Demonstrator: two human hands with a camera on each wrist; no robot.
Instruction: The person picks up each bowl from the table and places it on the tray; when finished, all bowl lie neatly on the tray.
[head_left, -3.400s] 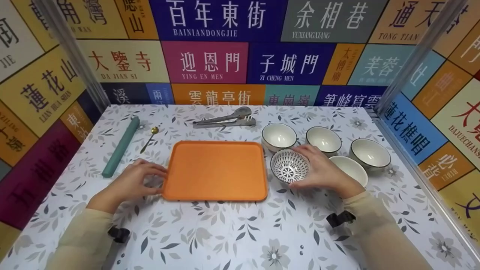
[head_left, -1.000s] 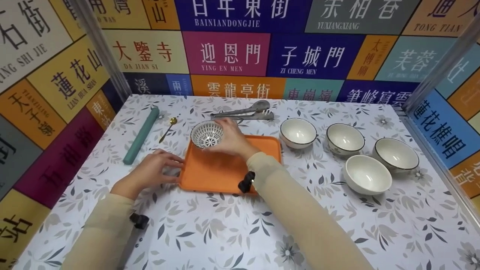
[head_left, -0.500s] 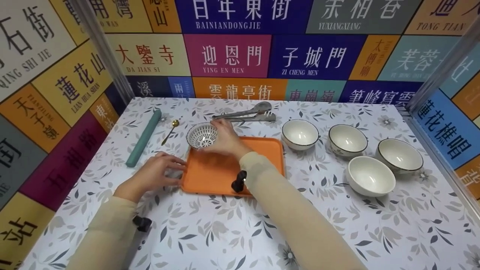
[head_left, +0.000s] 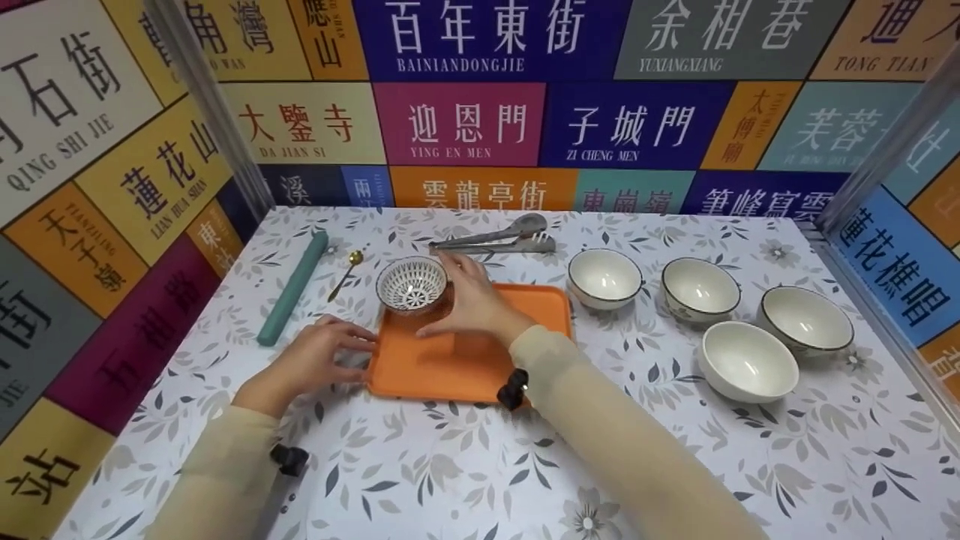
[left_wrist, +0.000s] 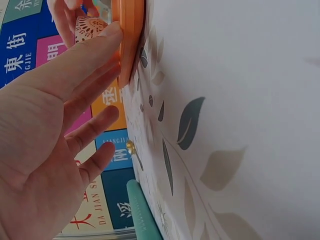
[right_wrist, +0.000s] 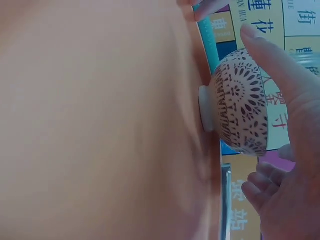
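Observation:
The patterned bowl [head_left: 412, 286] stands upright on the orange tray [head_left: 472, 367], at its far left corner. Just right of it is my right hand [head_left: 480, 300], thumb and fingers spread apart. In the right wrist view a gap shows between the thumb and the bowl [right_wrist: 240, 102], and the hand [right_wrist: 300, 130] holds nothing. At the tray's left edge my left hand [head_left: 311, 360] rests its fingertips against the rim. The left wrist view has the left thumb lying along the tray's rim [left_wrist: 131, 40], with the other fingers of this hand [left_wrist: 45, 115] extended and loosely spread.
Right of the tray stand plain white bowls: a dark-rimmed one [head_left: 604, 278], a second [head_left: 700, 289], a third [head_left: 806, 318], and a rimless one [head_left: 748, 361]. Metal tongs [head_left: 499, 238] lie behind the tray. On the left are a gold spoon [head_left: 346, 276] and a green stick-like object [head_left: 294, 289].
My right hand carried the patterned bowl leftward from the table onto the tray's far left corner, then let go and drew slightly right. The left hand stayed at the tray's edge.

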